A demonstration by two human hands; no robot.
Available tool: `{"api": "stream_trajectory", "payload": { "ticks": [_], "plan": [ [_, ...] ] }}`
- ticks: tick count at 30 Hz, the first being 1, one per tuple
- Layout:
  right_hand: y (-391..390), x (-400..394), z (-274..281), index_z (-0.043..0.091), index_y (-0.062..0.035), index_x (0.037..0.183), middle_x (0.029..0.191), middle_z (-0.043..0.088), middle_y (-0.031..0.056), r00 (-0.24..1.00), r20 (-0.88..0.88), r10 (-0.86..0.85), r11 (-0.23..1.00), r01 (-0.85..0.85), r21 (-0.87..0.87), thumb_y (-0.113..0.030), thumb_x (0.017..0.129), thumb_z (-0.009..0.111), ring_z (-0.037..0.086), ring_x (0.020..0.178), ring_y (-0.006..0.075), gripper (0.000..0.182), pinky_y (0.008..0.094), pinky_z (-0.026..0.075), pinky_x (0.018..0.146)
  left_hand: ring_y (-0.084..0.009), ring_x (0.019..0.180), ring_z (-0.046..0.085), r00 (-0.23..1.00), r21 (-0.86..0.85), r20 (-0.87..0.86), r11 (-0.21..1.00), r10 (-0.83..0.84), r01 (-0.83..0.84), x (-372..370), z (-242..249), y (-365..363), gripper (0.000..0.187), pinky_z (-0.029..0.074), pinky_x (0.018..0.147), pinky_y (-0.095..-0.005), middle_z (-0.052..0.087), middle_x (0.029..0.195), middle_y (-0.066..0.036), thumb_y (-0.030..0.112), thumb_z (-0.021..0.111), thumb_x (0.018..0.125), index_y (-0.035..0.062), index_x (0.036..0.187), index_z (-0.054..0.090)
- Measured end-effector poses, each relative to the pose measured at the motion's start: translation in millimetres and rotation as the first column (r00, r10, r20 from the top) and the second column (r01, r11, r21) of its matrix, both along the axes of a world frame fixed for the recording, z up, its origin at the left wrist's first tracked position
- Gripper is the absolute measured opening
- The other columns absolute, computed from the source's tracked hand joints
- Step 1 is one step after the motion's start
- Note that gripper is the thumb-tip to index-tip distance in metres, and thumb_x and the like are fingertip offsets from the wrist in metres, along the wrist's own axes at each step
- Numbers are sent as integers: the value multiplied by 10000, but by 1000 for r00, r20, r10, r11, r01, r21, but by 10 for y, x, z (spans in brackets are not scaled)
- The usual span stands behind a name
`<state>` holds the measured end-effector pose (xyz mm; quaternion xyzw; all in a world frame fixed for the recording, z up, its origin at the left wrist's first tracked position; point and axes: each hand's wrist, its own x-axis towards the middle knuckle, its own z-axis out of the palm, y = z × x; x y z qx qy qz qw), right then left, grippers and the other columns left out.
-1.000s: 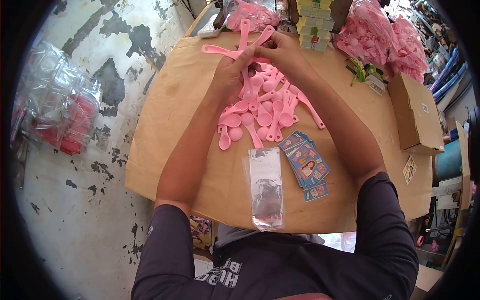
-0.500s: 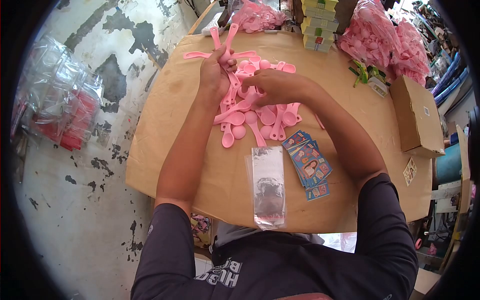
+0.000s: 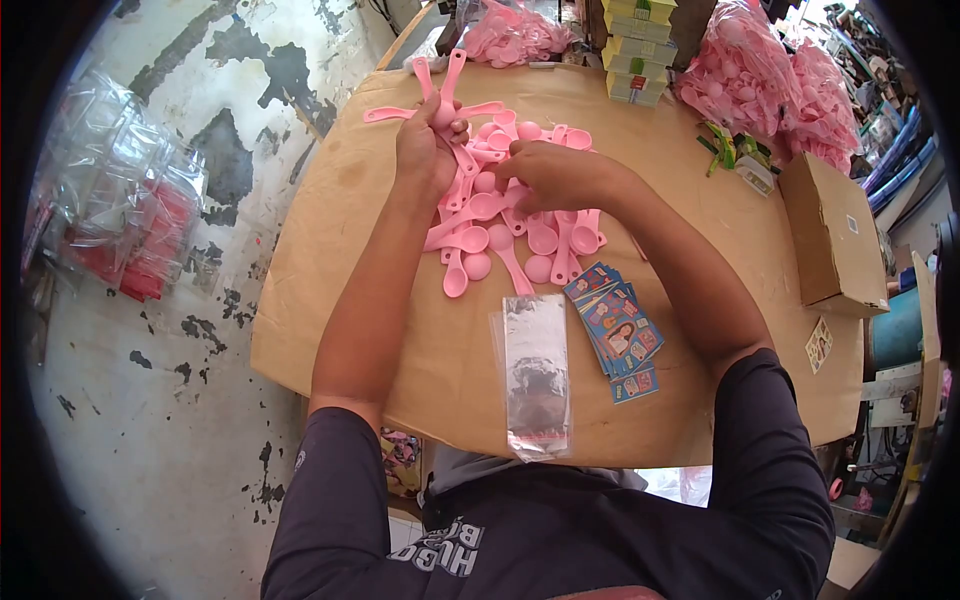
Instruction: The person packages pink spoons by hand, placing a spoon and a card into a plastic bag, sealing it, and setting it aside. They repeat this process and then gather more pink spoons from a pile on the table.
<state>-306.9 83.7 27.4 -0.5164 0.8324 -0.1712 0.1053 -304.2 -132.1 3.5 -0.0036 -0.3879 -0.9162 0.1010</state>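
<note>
Several pink spoons [image 3: 452, 72] fan out from my left hand [image 3: 428, 148], whose fingers are closed round them at the upper left of the pile. My right hand [image 3: 550, 178] reaches into the pile of pink spoons [image 3: 475, 240], its fingers bent and pressed around a spoon, though the fingertips are partly hidden. Below the pile lie clear plastic sleeves [image 3: 537, 375]. Beside them, to the right, is a fanned stack of blue printed cards [image 3: 620, 330].
A cardboard box [image 3: 830, 235] stands at the table's right side. Stacked yellow-green boxes [image 3: 637, 55] and bags of pink spoons [image 3: 740, 70] are at the back. Green packets [image 3: 735, 150] lie near them. Plastic bags [image 3: 125, 190] are at the far left.
My left hand has shifted slightly left with its spoons. My right hand has moved a little within the pile, and some spoons near it have shifted slightly.
</note>
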Motion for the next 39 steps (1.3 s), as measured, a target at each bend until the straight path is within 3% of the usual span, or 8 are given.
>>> {"api": "stream_trajectory", "payload": {
  "ticks": [10, 16, 19, 21, 24, 27, 31, 39],
  "plan": [
    [67, -45, 99, 700, -61, 1032, 1044, 642, 150, 980, -196, 35, 995, -53, -87, -171, 772, 786, 643, 1009, 332, 295, 444, 510, 868, -215, 731, 583, 999, 15, -5, 999, -38, 38, -10, -32, 31, 237, 473, 640, -325, 599, 940, -114, 260, 524, 1070, 23, 1063, 514],
    [79, -82, 272, 686, -68, 1076, 972, 656, 163, 956, -264, -128, 953, 45, -298, -101, 839, 694, 664, 870, 323, 240, 427, 535, 798, -205, 773, 579, 1000, -24, -21, 999, 20, -20, 17, -25, 59, 332, 489, 668, -305, 578, 924, -111, 279, 539, 1069, -52, 1086, 553],
    [66, -123, 302, 686, -24, 1086, 939, 700, 145, 978, -149, -146, 877, 58, -476, -66, 859, 659, 706, 827, 256, 232, 356, 566, 727, -208, 811, 611, 998, -80, -46, 996, 47, -50, 46, -18, 131, 322, 501, 677, -303, 601, 970, -125, 280, 523, 1076, -38, 1119, 542],
    [35, -148, 242, 668, 38, 1100, 954, 724, 122, 931, 339, -133, 771, 312, -555, -90, 922, 669, 726, 867, 174, 219, 277, 580, 696, -176, 810, 635, 993, -166, -112, 985, 31, -49, 67, -27, 224, 249, 517, 681, -291, 610, 977, -90, 271, 537, 1071, 25, 1097, 510],
    [-46, -114, 208, 657, 84, 1053, 918, 722, 153, 853, 512, -103, 637, 452, -624, -150, 946, 704, 750, 848, 181, 261, 283, 614, 683, -128, 853, 636, 982, -206, -178, 973, 65, -102, 46, -86, 401, 265, 532, 705, -266, 611, 981, -66, 294, 513, 1084, 31, 1113, 508],
    [-101, -83, 152, 613, 95, 1141, 1020, 683, 143, 817, 577, -14, 558, 485, -673, -179, 971, 704, 729, 905, 190, 334, 290, 628, 801, -127, 892, 642, 968, -410, -242, 898, 63, -161, 79, -74, 480, 316, 571, 755, -294, 612, 1078, -80, 299, 439, 1108, 33, 1276, 468],
    [-145, -49, 137, 596, 99, 1149, 1043, 667, 154, 776, 628, 64, 537, 504, -677, -164, 957, 720, 734, 910, 216, 349, 303, 639, 831, -109, 897, 638, 960, -371, -272, 914, 63, -165, 89, -49, 474, 322, 568, 715, -271, 610, 1055, -64, 314, 423, 1112, 56, 1304, 435],
    [-144, 75, 187, 534, 70, 957, 918, 662, 152, 846, 481, -232, 383, 534, -754, -44, 944, 645, 748, 767, 217, 160, 315, 653, 674, -57, 798, 539, 920, -471, -344, 814, 186, -340, 240, 15, 686, 244, 484, 667, -217, 562, 909, -15, 290, 442, 1115, 56, 1174, 478]
  ]
}}
